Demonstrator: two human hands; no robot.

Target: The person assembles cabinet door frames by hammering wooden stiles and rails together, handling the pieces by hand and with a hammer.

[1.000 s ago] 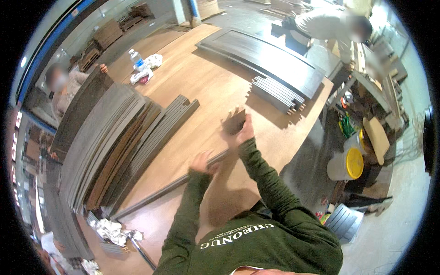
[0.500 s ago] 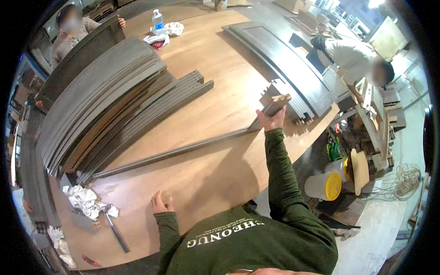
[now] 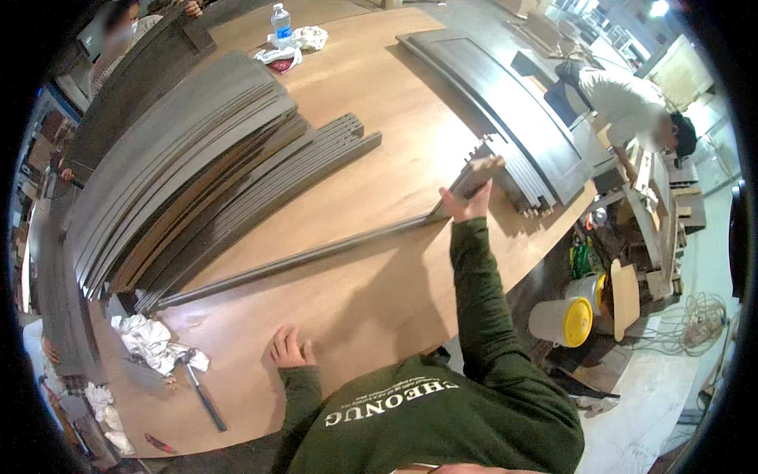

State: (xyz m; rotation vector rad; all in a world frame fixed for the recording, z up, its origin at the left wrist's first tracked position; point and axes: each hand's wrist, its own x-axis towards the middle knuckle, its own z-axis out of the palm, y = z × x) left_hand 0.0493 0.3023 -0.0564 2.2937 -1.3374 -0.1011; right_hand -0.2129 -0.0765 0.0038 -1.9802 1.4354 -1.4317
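Observation:
A long dark wooden strip [image 3: 316, 254] lies slanted across the wide wooden table [image 3: 371, 134]. My right hand [image 3: 467, 201] grips its raised right end, arm stretched out in a green sleeve. My left hand [image 3: 290, 347] rests flat on the tabletop near the front edge, fingers spread, holding nothing. Behind the strip lies a big pile of dark curved boards and strips [image 3: 197, 170].
A hammer [image 3: 197, 387] and crumpled white rags [image 3: 150, 341] lie at the front left. A water bottle [image 3: 281, 22] stands at the far edge. Dark door panels [image 3: 505, 110] lie at the right. A person [image 3: 628, 107] bends over right; another stands far left. A yellow-lidded bucket [image 3: 562, 321] is on the floor.
My right hand has reached further right along the strip to its end and lifted it. My left hand has come back to the table's front edge. The view has swung left.

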